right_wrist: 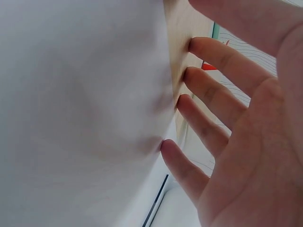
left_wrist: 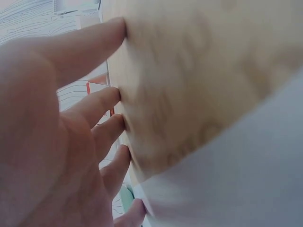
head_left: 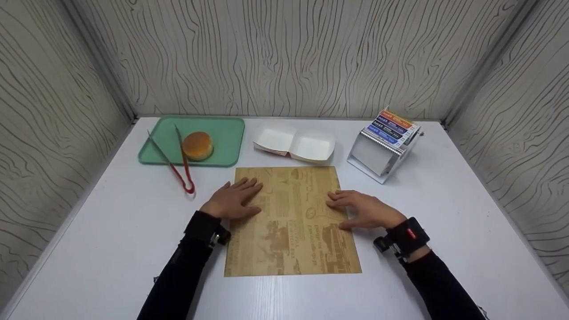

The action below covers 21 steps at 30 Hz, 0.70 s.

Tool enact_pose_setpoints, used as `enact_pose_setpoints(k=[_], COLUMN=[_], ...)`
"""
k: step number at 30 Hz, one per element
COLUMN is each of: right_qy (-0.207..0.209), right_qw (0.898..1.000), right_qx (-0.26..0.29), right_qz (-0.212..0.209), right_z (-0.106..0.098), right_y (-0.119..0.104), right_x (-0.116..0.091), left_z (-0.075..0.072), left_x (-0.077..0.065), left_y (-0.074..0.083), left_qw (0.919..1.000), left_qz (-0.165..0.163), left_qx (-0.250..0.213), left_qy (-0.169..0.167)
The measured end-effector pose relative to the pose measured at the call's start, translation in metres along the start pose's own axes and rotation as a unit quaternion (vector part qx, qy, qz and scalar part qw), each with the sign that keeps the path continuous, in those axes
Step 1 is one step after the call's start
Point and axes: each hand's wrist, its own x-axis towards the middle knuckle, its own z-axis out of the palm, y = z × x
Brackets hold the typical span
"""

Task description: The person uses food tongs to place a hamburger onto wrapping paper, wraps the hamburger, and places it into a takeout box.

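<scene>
A brown sheet of food wrapping paper (head_left: 293, 213), printed like a newspaper, lies flat on the white table. My left hand (head_left: 235, 200) rests on its left edge with fingers spread. In the left wrist view its fingertips touch the paper (left_wrist: 199, 85), the little finger landing on the table just beyond the edge. On the opposite side my right hand (head_left: 366, 210) rests its fingertips at the paper's right edge. The right wrist view shows these fingers (right_wrist: 213, 94) extended, several on the paper and the little finger on the white table surface. Neither hand grips anything.
At the back left, a green tray (head_left: 229, 142) holds a round bun (head_left: 198, 146), with red-handled tongs (head_left: 186, 178) lying across its front edge. An opened white paper box (head_left: 313, 146) stands behind the sheet. A metal dispenser (head_left: 378, 153) with colourful labels stands at back right.
</scene>
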Motion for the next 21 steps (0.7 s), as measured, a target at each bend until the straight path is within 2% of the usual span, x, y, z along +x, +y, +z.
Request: enact_pose_setpoints(k=[8, 21], right_qy=[0.003, -0.002], right_qw=[1.0, 1.0], right_qx=[-0.008, -0.003], right_qz=[-0.008, 0.005], right_z=[0.0, -0.0029], right_y=[0.0007, -0.0008], right_x=[-0.0009, -0.0017], left_z=[0.0007, 0.0009], left_x=[0.0021, 0.0045], left_y=[0.0016, 0.0], left_qw=[1.0, 0.9999], left_qz=[-0.006, -0.013], left_qx=[-0.006, 0.003], left_qy=[0.001, 0.003])
